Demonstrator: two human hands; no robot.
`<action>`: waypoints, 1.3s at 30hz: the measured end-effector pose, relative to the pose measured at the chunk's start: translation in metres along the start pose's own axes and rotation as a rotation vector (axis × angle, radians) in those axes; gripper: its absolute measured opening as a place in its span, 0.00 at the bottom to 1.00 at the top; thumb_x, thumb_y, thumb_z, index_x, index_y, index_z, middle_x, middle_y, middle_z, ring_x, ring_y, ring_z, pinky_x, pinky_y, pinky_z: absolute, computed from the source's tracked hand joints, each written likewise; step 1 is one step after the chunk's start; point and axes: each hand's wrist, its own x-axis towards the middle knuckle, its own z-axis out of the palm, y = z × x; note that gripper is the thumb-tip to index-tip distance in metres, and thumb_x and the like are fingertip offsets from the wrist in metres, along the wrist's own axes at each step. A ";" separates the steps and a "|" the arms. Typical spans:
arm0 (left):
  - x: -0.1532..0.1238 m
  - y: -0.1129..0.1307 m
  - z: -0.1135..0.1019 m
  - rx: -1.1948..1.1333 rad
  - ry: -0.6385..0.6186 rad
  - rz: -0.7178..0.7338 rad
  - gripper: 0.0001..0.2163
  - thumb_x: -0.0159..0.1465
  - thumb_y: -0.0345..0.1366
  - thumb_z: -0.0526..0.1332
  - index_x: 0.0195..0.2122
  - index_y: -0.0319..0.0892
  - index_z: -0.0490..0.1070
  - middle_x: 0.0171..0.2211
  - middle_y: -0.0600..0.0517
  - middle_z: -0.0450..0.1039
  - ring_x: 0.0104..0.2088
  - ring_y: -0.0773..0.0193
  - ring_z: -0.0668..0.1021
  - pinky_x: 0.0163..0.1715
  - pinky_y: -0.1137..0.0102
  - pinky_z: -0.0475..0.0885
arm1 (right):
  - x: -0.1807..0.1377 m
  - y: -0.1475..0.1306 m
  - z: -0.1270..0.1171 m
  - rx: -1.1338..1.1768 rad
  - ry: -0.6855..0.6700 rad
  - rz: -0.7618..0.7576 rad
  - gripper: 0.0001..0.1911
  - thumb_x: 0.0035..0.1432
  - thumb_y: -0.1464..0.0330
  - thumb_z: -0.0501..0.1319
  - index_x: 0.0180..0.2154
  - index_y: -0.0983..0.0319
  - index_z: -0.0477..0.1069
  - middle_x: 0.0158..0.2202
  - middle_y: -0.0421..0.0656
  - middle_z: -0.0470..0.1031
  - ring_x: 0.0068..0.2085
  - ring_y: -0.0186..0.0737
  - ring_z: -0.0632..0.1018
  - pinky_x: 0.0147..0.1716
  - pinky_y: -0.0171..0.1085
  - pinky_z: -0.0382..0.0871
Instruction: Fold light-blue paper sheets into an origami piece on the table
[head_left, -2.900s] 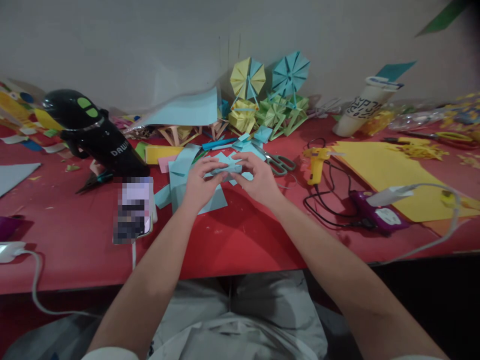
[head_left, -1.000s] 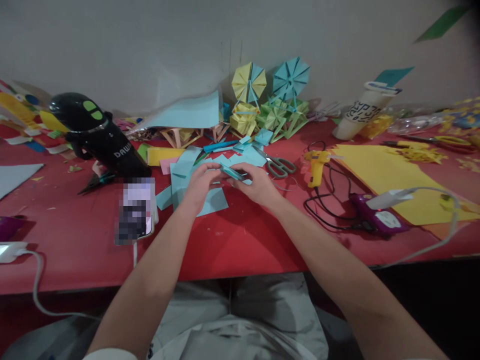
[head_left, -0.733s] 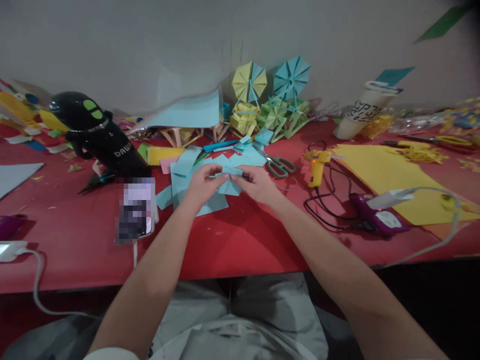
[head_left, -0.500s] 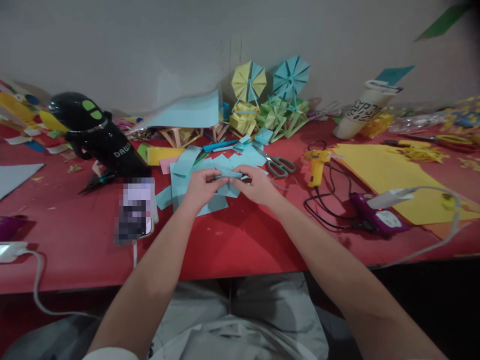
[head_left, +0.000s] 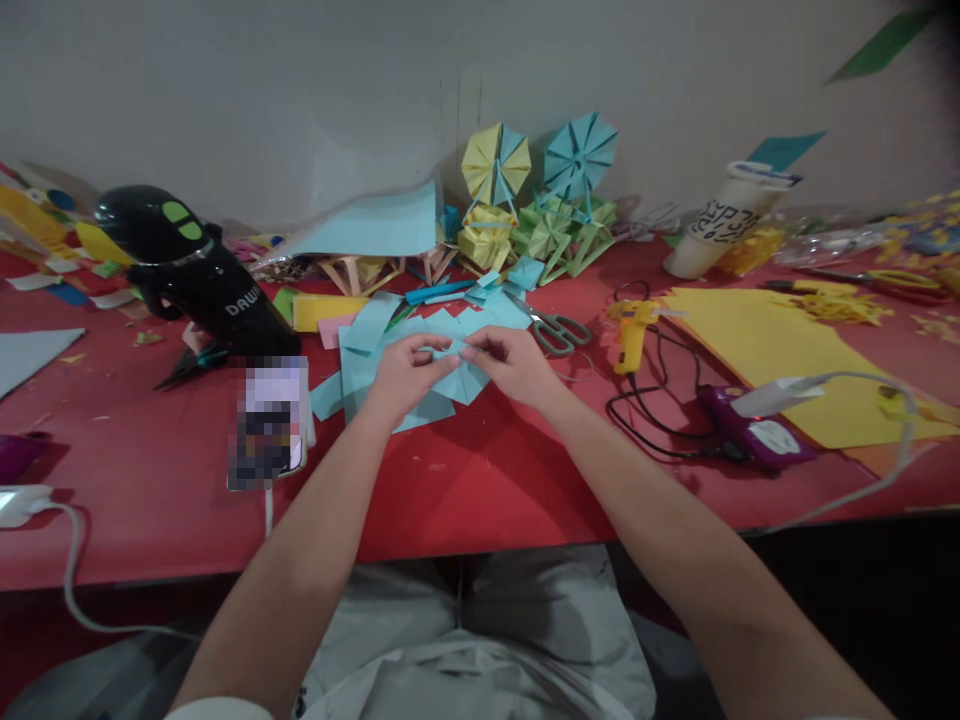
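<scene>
Over a spread of light blue paper pieces (head_left: pixel 360 385), my left hand (head_left: pixel 409 372) pinches a small blue paper piece (head_left: pixel 454 346) between thumb and fingers. My right hand (head_left: pixel 511 362) closes on the same piece from the other side, thumb and forefinger nearly meeting the left fingertips. Its exact folds are too small to make out against the blue sheets below. Grey-handled scissors (head_left: pixel 561 332) lie just beyond my right hand.
A black bottle (head_left: pixel 202 270) leans at the left, behind a phone (head_left: pixel 274 420). On the right are a yellow glue gun (head_left: pixel 632 335) with a looping cord, a purple power strip (head_left: pixel 757 430) and yellow sheets (head_left: pixel 787 370). Folded paper models (head_left: pixel 487 235) stand by the wall.
The blue piece between my fingers has shifted and shows less of its surface. My right fingertips have moved slightly left, closer to the left ones.
</scene>
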 end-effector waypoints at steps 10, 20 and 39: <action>0.004 -0.005 0.006 -0.065 0.103 0.015 0.09 0.49 0.37 0.66 0.32 0.42 0.75 0.20 0.56 0.65 0.23 0.69 0.67 0.24 0.72 0.61 | -0.004 -0.002 0.009 -0.109 0.086 -0.129 0.09 0.58 0.62 0.60 0.35 0.60 0.75 0.35 0.45 0.77 0.36 0.39 0.75 0.36 0.40 0.71; 0.001 -0.005 0.005 0.040 0.064 0.095 0.13 0.53 0.37 0.66 0.40 0.43 0.76 0.20 0.58 0.65 0.25 0.68 0.68 0.29 0.70 0.65 | 0.001 0.007 0.003 -0.008 -0.003 0.023 0.11 0.53 0.62 0.62 0.34 0.63 0.75 0.32 0.44 0.78 0.33 0.38 0.74 0.34 0.39 0.70; 0.003 -0.008 0.008 -0.100 0.126 -0.060 0.10 0.50 0.39 0.66 0.32 0.41 0.78 0.21 0.56 0.69 0.22 0.71 0.66 0.22 0.74 0.60 | -0.003 0.002 0.003 -0.230 0.029 -0.126 0.10 0.59 0.68 0.60 0.40 0.63 0.78 0.36 0.46 0.78 0.33 0.37 0.76 0.35 0.37 0.71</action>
